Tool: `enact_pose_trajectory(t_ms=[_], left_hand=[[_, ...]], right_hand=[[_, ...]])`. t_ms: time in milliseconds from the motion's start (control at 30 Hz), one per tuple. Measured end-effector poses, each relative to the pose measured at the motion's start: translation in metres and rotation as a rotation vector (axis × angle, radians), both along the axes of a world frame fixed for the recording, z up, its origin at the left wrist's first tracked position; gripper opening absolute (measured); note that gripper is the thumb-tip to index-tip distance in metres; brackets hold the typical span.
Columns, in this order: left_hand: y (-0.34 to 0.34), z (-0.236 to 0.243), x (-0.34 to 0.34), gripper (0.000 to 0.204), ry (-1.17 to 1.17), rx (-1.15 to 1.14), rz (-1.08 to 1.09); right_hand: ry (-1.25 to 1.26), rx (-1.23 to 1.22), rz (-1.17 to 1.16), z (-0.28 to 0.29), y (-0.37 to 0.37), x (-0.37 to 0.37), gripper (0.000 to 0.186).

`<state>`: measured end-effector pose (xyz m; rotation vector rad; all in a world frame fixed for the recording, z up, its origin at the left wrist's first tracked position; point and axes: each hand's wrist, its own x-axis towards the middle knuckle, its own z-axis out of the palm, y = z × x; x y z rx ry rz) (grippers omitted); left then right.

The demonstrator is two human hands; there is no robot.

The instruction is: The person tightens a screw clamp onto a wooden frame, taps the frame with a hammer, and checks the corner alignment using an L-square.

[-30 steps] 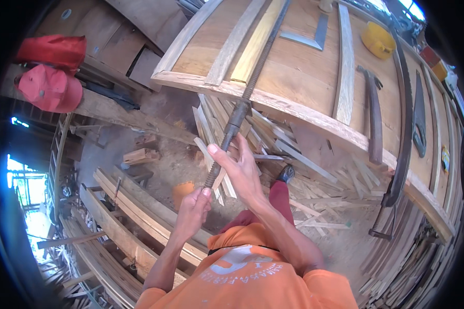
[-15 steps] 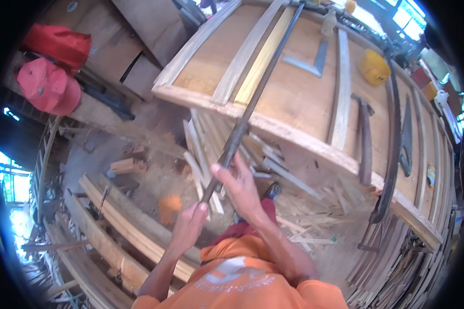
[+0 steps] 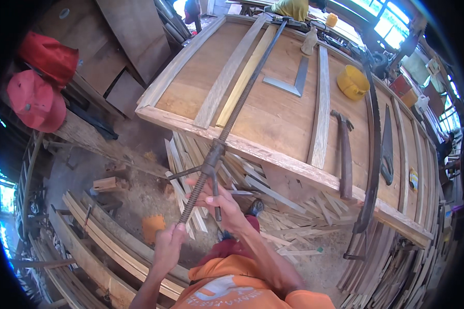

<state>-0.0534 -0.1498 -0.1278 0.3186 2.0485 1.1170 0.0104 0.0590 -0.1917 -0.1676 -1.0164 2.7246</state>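
Note:
A long steel bar clamp [image 3: 238,109] with a threaded rod lies across the wooden panel frame [image 3: 178,122] and sticks out past its near edge toward me. Its nut with handle arms [image 3: 210,164] sits on the thread just off that edge. My left hand [image 3: 169,244] is closed round the rod's near end. Beside the downward handle arm is my right hand [image 3: 222,207], its fingers loosely spread behind the rod and arm, seemingly touching them. A second clamp [image 3: 375,180] spans the panel further right.
On the panel lie a metal square [image 3: 294,87], a hammer [image 3: 344,154], a handsaw [image 3: 387,154], a yellow tub [image 3: 352,82] and a bottle [image 3: 309,42]. Wood offcuts [image 3: 278,193] litter the floor below. Long boards [image 3: 113,237] stand at left. A person [image 3: 291,7] is at the far end.
The nut with its handle arms now shows clearly, turned so one arm points left and one down. My right hand has opened out beside it. The view has shifted, moving the panel left.

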Motion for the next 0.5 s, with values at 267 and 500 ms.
enact_pose_trajectory(t_ms=[267,500], left_hand=[[-0.003,-0.001,-0.008,0.038,0.358,-0.112,-0.039],[0.002,0.003,-0.003,0.038,0.263,-0.104,0.015]], right_hand=[[0.077,-0.183,0.062,-0.012,-0.006,-0.022,0.055],[-0.002,-0.007,0.092,-0.012,-0.007,-0.024,0.023]])
